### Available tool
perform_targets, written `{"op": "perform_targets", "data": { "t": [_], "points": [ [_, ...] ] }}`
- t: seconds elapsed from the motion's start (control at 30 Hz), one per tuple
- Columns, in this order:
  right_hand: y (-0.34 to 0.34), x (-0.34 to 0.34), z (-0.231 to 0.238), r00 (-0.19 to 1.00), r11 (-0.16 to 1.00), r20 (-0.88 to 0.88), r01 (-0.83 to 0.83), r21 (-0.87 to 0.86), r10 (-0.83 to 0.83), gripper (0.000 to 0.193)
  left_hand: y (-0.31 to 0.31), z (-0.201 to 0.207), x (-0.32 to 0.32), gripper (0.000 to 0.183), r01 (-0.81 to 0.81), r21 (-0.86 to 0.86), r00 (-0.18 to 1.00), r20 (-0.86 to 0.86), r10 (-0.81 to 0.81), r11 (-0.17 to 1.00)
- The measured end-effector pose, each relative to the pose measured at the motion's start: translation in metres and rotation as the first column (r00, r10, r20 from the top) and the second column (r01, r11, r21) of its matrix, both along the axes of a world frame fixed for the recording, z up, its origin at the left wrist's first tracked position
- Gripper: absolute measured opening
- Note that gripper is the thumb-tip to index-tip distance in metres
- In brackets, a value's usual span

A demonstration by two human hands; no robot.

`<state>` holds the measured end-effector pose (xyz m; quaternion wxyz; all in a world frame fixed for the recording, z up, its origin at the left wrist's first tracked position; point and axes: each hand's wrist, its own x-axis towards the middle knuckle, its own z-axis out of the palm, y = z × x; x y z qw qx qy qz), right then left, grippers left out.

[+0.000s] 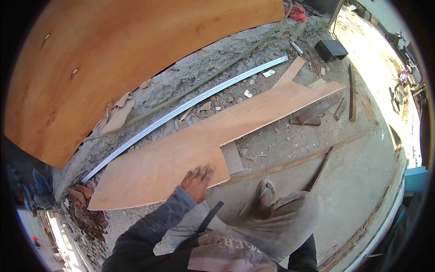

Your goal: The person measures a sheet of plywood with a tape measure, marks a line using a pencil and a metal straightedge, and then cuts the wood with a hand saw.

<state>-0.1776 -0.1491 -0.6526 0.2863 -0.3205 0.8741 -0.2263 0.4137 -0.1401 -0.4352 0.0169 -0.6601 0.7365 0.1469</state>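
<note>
My left hand (197,183) lies on a cut plywood piece (167,161), close to its near edge and the notched corner. Its fingers are stretched out over the surface, not wrapped round anything. The plywood is pale reddish brown, broad at the left and narrowing into a long strip toward the far right. Of my right arm only the dark sleeve (304,256) shows at the bottom; the hand itself is out of sight. Beyond the plywood lies a long silvery metal bar (181,108).
A large plywood panel (113,50) stands at the upper left by rough concrete. Rubble and wood strips (352,93) litter the ground around a black box (331,50). A thin batten (299,157) crosses the floor near my sandalled foot (265,197). Motorbikes are parked far right.
</note>
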Motion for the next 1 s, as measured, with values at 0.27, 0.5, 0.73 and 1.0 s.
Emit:
{"op": "perform_targets", "data": {
  "t": [0.27, 0.5, 0.73, 1.0],
  "points": [
    [-0.046, -0.017, 0.137, 0.907, 0.833, 0.39, 0.335, -0.44, -0.159, 0.051, 0.027, 0.054, 0.013, 0.07, 0.031, 0.064, 0.997, -0.077, -0.026, 0.997],
    [-0.087, 0.081, 0.321, 0.862, 0.483, -0.313, -0.488, -0.727, 0.4, 0.04, 0.037, 0.011, 0.004, 0.063, 0.004, -0.157, 1.0, -0.018, -0.007, 0.988],
    [-0.062, 0.252, 0.285, 0.703, 0.477, 0.172, -0.263, -0.839, 0.69, 0.063, 0.02, 0.015, 0.019, 0.063, -0.005, -0.166, 0.997, -0.071, -0.007, 0.986],
    [-0.004, 0.336, 0.159, 0.485, 0.384, 0.036, -0.642, -0.664, 0.874, 0.037, 0.012, 0.029, 0.023, 0.065, -0.02, -0.133, 0.998, -0.069, 0.011, 0.991]
  ]
}}
